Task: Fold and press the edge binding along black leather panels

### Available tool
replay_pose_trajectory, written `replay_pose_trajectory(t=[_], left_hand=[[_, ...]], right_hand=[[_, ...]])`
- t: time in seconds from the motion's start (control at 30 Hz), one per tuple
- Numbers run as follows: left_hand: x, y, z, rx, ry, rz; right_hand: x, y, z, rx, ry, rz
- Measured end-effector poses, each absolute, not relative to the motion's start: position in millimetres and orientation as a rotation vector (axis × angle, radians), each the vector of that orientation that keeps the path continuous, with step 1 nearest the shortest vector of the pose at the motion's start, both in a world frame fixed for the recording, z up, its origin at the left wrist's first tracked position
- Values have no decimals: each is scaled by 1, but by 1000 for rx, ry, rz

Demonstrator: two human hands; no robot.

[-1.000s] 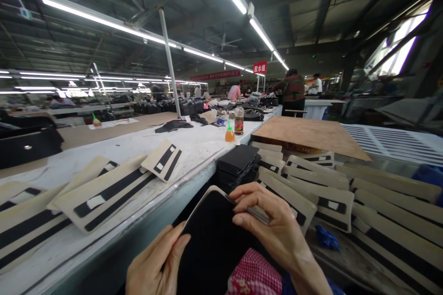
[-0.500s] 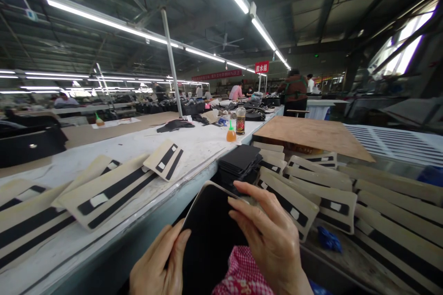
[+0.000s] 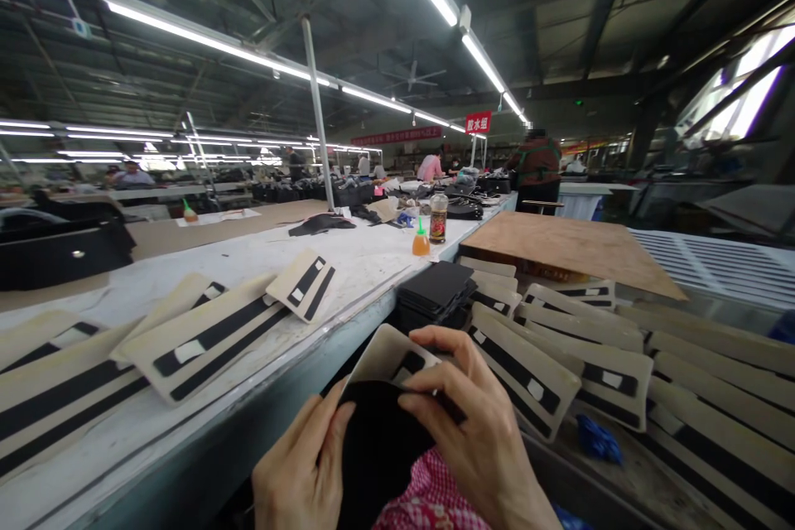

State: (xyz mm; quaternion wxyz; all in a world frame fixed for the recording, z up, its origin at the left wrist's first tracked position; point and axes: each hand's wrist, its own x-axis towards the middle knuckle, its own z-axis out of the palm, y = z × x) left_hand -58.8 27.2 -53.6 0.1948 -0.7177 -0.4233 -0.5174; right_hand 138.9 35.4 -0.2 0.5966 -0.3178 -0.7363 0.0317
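From the lower left to the middle of the frame, a long white-topped table (image 3: 366,257) is stretching away. At right of centre, a flat brown wooden board (image 3: 565,244) is lying. At lower centre, the right hand (image 3: 478,422) is pinching a thin black flexible sheet (image 3: 378,447) near its upper right edge; the left hand (image 3: 304,460) is clamping its left edge together with a rounded beige panel (image 3: 385,352), which is showing behind the sheet. Above them, a squeeze bottle of orange liquid with a green nozzle (image 3: 421,243) is standing on the table.

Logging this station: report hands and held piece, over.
Left hand pinching left edge, right hand upper right. Black sheet curled away from top of beige panel. Nothing visible in the way.
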Motion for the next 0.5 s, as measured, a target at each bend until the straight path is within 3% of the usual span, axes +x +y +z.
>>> replay_pose_trajectory(t=[0.27, 0.5], left_hand=[[-53, 2, -45, -2353, -1198, -1789], [-47, -8, -35, -2311, -1243, -1954]], right_hand=[[160, 41, 11, -698, -1544, 852], [158, 44, 6, -663, -1347, 1137]])
